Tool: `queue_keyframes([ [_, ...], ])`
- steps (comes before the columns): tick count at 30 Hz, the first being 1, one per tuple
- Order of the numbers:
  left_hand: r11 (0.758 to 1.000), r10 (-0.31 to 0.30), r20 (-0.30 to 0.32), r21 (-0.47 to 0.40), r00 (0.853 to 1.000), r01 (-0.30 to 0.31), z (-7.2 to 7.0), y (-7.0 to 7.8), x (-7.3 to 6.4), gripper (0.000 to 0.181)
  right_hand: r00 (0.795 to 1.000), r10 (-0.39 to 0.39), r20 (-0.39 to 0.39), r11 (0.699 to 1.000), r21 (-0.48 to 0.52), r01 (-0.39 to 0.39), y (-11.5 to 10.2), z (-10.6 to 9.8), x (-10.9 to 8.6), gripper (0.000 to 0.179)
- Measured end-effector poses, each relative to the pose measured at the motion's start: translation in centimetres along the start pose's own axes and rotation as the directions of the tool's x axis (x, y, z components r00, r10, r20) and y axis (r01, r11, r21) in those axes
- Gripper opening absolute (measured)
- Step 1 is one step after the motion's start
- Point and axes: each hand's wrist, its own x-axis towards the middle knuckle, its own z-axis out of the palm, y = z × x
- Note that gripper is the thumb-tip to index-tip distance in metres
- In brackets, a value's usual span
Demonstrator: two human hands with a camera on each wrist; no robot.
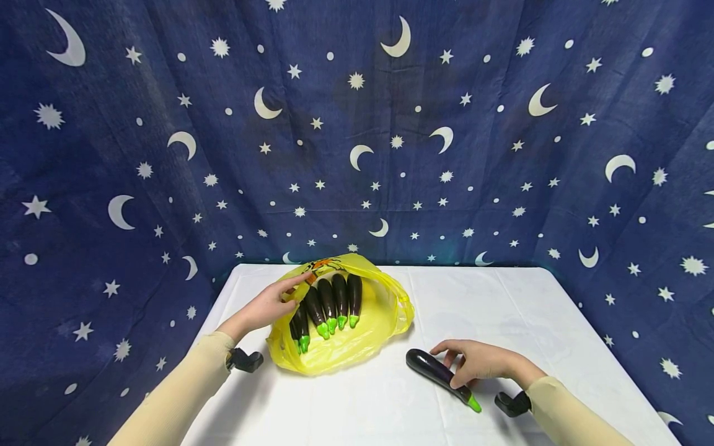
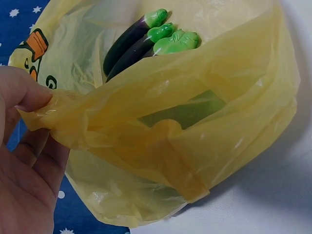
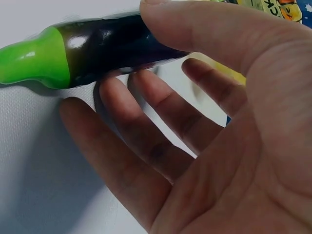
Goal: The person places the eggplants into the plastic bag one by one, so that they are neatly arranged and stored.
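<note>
A yellow plastic bag (image 1: 357, 352) lies on its side with its mouth toward me, and several dark eggplants with green stem ends (image 1: 328, 300) rest inside. My left hand (image 1: 266, 306) pinches the bag's rim at the left; in the left wrist view, gathered yellow film (image 2: 63, 109) sits between thumb and fingers. To the right of the bag, one more eggplant (image 1: 432, 368) lies slanted on the table, green stem end toward me. My right hand (image 1: 485, 361) grips it, thumb on one side and fingertips along the other, as the right wrist view shows.
A white cloth (image 1: 474, 303) covers the table. Behind it and at both sides hangs a dark blue curtain (image 1: 401, 204) with moons and stars. Small black wrist devices (image 1: 513, 404) sit beneath both wrists.
</note>
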Motion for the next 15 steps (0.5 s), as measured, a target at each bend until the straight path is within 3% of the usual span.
queue_keyframes([
  [15, 1.0, 0.007, 0.0, 0.008, 1.0, -0.007, 0.02, 0.1, 0.04, 0.071, 1.0, 0.012, 0.0, 1.0, 0.01, -0.012, 0.04, 0.04, 0.05, 0.066],
])
